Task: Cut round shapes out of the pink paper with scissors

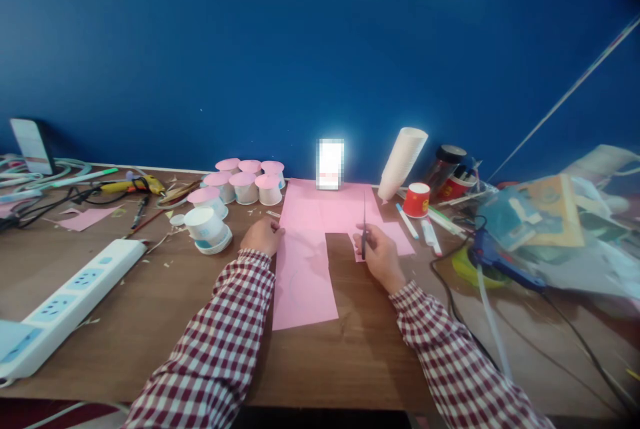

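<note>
My right hand (383,257) is closed round the dark handle of a pair of scissors (364,235), whose blade points up and away over the pink paper. My left hand (263,237) rests at the left edge of a long pink sheet (305,289), its fingers curled in; whether it pinches the paper is too small to tell. A faint curved line shows on that sheet. Behind it lies a wider pink sheet (345,205), and a smaller pink piece (397,239) is beside my right hand. Several paper cups with pink tops (245,179) stand to the left.
White cups (201,221) stand in front of the pink-topped ones. A power strip (83,299) and a yellow glue gun (133,185) are at the left. On the right are a leaning cup stack (403,162), a red cup (417,201), markers (407,221), a blue glue gun (505,265) and cables.
</note>
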A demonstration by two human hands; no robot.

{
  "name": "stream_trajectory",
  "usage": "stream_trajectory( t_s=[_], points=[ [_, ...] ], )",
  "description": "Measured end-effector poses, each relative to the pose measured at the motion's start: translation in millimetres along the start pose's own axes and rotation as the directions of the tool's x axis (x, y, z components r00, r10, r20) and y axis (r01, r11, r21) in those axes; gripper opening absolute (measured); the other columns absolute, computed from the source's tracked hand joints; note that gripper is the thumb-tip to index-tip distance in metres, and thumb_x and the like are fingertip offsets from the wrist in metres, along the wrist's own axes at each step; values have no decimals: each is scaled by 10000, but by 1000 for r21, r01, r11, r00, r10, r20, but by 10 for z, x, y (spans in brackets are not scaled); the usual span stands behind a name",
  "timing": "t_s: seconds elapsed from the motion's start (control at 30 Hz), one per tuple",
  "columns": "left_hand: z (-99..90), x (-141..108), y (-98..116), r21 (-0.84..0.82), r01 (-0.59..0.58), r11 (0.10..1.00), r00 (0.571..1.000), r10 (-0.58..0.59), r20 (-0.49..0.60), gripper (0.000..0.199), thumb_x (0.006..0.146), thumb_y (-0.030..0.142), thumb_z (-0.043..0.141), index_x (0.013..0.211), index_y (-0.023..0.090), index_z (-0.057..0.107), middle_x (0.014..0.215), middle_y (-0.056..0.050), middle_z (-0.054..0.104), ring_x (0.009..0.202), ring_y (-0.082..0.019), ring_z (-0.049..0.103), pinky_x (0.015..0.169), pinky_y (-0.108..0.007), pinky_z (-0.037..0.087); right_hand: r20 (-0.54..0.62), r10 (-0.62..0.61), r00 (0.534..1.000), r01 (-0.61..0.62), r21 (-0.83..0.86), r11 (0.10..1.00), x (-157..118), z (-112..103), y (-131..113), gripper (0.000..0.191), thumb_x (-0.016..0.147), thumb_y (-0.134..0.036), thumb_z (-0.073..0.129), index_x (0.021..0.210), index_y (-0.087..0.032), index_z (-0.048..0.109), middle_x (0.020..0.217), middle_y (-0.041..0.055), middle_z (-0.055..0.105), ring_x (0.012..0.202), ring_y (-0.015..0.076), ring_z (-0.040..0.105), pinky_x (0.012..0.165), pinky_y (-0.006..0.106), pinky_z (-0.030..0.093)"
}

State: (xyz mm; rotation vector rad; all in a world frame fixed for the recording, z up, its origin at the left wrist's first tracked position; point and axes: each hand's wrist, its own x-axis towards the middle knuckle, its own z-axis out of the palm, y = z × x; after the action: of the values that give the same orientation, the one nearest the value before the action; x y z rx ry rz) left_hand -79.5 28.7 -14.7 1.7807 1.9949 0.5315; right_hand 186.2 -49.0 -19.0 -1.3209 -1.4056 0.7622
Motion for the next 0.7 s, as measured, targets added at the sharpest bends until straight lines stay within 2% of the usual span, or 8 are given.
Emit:
stream_trajectory(
  t_s=[0.13,0.23,0.33,0.43,0.53,0.63,0.7],
  points=[
    [50,17,11,-67,-62,996,995,57,-78,125,773,314,562,770,195,600,873,-86,692,840,-235,638,728,-318,455,1,6,1000,-6,-3,1000,-2,-1,-9,407,811,-473,587,1073,-161,584,635,4,590,531,150,578,481,255,506],
    [87,16,49,-212,-78,974,987,46,-152,144,816,290,513,879,173,570,790,-74,678,692,-197,649,690,-311,478,-1,2,1000,-2,-5,1000,0,-3,-13,415,815,-478,573,1075,-155,589,635,4,588,526,146,572,478,254,503],
    [110,9,85,-430,-28,903,993,-23,-112,253,837,302,495,1031,141,515,616,-25,622,522,-173,609,558,-288,478,-4,-7,1000,7,6,1000,2,-2,-6,414,815,-479,567,1075,-158,590,648,6,594,527,141,562,481,251,498],
    [121,15,82,-575,-36,818,999,19,-36,271,804,294,544,1024,137,526,581,-7,608,506,-162,592,494,-259,458,-8,-21,1000,21,15,1000,6,-2,5,409,820,-471,566,1080,-157,584,671,15,605,533,139,562,483,248,495],
    [98,26,53,-519,-82,851,995,98,3,174,798,318,531,801,155,592,543,-9,591,511,-159,577,508,-255,441,-11,-4,1000,5,18,1000,9,-4,8,407,818,-457,579,1089,-153,583,649,8,597,531,142,568,481,249,494],
    [29,20,42,-298,-178,938,983,159,-88,203,773,352,559,703,169,612,634,-36,641,649,-186,612,597,-266,442,-14,15,1000,-15,19,1000,10,-5,5,403,815,-449,588,1090,-155,583,636,2,592,524,143,570,479,250,491],
    [-18,8,50,-143,-235,961,967,217,-133,200,770,348,561,680,177,611,681,-43,658,708,-198,617,646,-277,439,-13,22,1000,-21,20,1000,10,-4,5,401,817,-445,589,1093,-153,580,635,1,590,523,143,569,480,251,491]
  ],
)
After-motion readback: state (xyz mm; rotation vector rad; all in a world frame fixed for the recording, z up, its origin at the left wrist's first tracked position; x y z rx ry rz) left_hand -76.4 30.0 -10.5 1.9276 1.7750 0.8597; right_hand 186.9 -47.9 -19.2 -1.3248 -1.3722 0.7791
